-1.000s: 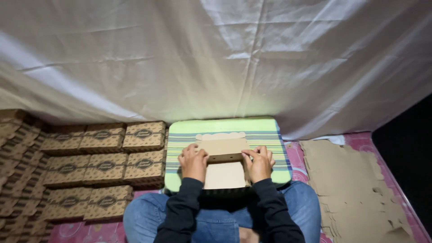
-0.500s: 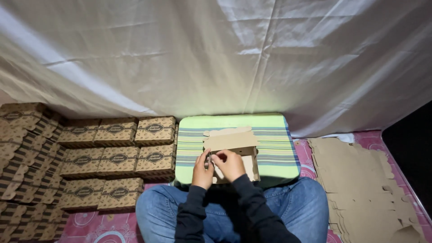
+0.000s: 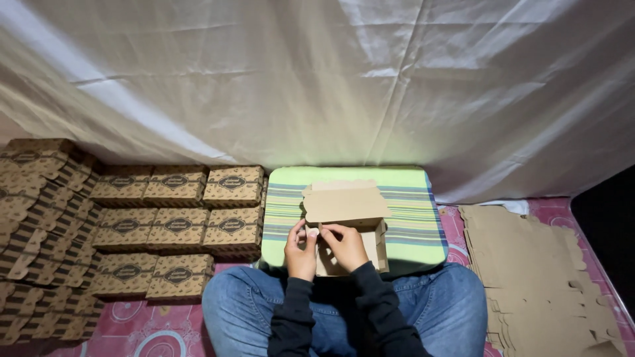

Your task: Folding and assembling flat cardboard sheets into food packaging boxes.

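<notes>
Half-folded box [image 3: 348,221] on the striped surface [image 3: 410,218], left hand [image 3: 301,252] and right hand [image 3: 346,246] at its near left corner, fingers pinched on a flap, finished boxes [image 3: 172,225] stacked left, flat blanks [image 3: 536,271] right.

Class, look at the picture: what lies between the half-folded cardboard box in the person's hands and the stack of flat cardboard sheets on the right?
In the head view, only green striped cushion and pink patterned floor mat.

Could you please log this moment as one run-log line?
left hand: on cardboard box | right hand: pinching its front flap | box: half-folded, on striped board | finished boxes: stacked left
</notes>
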